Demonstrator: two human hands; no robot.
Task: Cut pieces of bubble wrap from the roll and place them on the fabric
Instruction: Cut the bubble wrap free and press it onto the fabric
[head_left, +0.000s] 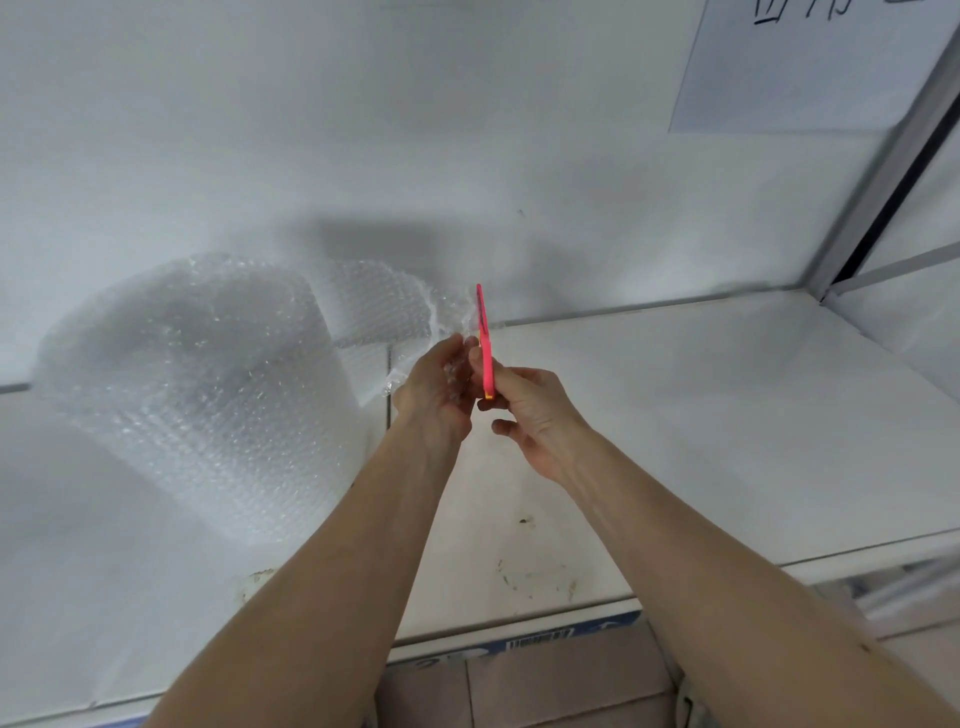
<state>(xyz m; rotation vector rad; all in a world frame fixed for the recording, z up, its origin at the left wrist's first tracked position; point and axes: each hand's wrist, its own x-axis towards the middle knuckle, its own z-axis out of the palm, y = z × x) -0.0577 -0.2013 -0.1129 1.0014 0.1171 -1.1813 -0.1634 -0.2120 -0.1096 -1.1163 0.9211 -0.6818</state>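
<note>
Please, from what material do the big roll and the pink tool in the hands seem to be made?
Roll: clear plastic bubble film, glossy; rows of small shiny bubbles show. Pink tool: probably smooth matte plastic, judging by its bright, even colour; no blade is visible.

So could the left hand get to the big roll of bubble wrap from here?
Probably yes: the roll stands just left of the left hand, nothing between them, though that hand already holds the loose sheet.
</note>
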